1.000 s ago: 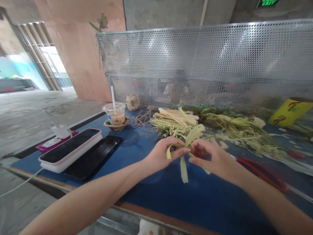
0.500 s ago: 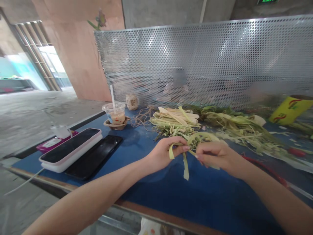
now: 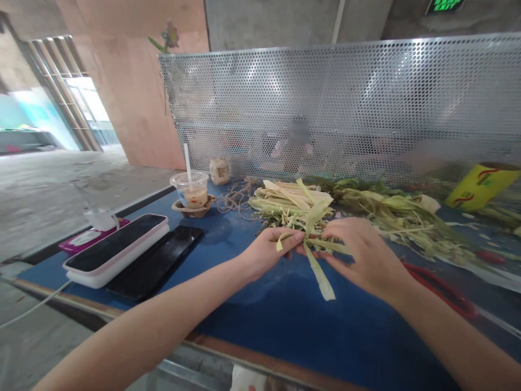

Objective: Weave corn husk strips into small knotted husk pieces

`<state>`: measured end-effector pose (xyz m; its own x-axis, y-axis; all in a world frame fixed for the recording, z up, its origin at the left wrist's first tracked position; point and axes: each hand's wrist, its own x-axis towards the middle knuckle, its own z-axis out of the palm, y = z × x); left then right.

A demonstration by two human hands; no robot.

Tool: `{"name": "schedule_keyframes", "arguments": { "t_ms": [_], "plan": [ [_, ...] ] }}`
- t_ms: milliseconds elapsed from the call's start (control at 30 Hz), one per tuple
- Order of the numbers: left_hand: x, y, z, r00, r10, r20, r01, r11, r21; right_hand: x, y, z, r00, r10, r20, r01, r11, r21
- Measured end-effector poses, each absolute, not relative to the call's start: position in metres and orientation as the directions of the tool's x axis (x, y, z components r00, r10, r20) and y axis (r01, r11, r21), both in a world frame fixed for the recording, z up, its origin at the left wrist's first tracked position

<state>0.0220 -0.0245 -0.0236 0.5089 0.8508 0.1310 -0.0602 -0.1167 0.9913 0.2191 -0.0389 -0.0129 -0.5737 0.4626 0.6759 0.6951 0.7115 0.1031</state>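
Pale green husk strips (image 3: 319,274) cross between my two hands above the blue table (image 3: 260,326). My left hand (image 3: 271,250) pinches them near their crossing, with a short curled end showing over its fingers. Just to the right, my right hand (image 3: 358,255) has its fingers apart, the thumb reaching below a strip that points toward it; no firm grip shows. One strip stands up from the crossing and another hangs toward the table. Behind the hands lie a stack of pale husks (image 3: 291,195) and a heap of shredded green bits (image 3: 280,219).
A lidded drink cup (image 3: 193,193), tangled twine (image 3: 238,198) and a small jar (image 3: 220,171) stand at the back left. Two phone-like devices (image 3: 118,247) (image 3: 158,260) lie left. Rightward are loose husks (image 3: 391,209), a yellow roll (image 3: 482,186) and red-handled scissors (image 3: 442,290).
My right hand has opened its pinch and spread its fingers. The strips have shifted: one now stands upright, and the hanging one reaches further right.
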Motion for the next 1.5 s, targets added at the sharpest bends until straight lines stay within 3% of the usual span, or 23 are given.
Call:
{"name": "schedule_keyframes", "arguments": {
  "t_ms": [67, 133, 267, 467, 700, 867, 1000, 1167, 1267, 1367, 1500],
  "plan": [
    [0.022, -0.024, -0.024, 0.496, 0.861, 0.112, -0.075, -0.086, 0.993, 0.217, -0.041, -0.014, -0.638, 0.335, 0.693, 0.658, 0.704, 0.266],
    [0.022, -0.024, -0.024, 0.454, 0.886, 0.09, -0.068, -0.066, 0.996, 0.215, -0.044, -0.013, -0.69, 0.292, 0.662, 0.624, 0.704, 0.339],
    [0.024, -0.027, -0.022, 0.394, 0.917, 0.065, -0.107, -0.024, 0.994, 0.21, -0.049, -0.013, -0.691, 0.305, 0.656, 0.613, 0.727, 0.308],
    [0.025, -0.031, -0.021, 0.496, 0.867, 0.056, -0.179, 0.039, 0.983, 0.206, -0.05, -0.022, -0.679, 0.229, 0.698, 0.609, 0.706, 0.361],
    [0.026, -0.03, -0.021, 0.292, 0.956, 0.032, -0.161, 0.016, 0.987, 0.202, -0.047, -0.025, -0.531, 0.416, 0.739, 0.665, 0.745, 0.058],
    [0.023, -0.027, -0.025, 0.317, 0.937, 0.147, -0.028, -0.146, 0.989, 0.199, -0.05, -0.025, -0.502, 0.541, 0.675, 0.668, 0.738, -0.094],
    [0.02, -0.026, -0.028, 0.335, 0.923, 0.19, 0.011, -0.206, 0.979, 0.197, -0.052, -0.029, -0.448, 0.554, 0.702, 0.682, 0.719, -0.133],
    [0.021, -0.027, -0.026, 0.313, 0.939, 0.14, -0.062, -0.127, 0.99, 0.195, -0.055, -0.029, -0.389, 0.539, 0.747, 0.687, 0.71, -0.155],
    [0.023, -0.029, -0.024, 0.316, 0.942, 0.116, -0.133, -0.077, 0.988, 0.193, -0.058, -0.024, -0.188, 0.684, 0.705, 0.678, 0.609, -0.411],
    [0.026, -0.03, -0.024, 0.294, 0.951, 0.097, -0.186, -0.042, 0.982, 0.19, -0.057, -0.018, -0.03, 0.867, 0.498, 0.515, 0.44, -0.736],
    [0.03, -0.031, -0.025, 0.279, 0.953, 0.115, -0.254, -0.043, 0.966, 0.191, -0.048, -0.02, -0.054, 0.966, 0.252, 0.245, 0.258, -0.935]
  ]
}}
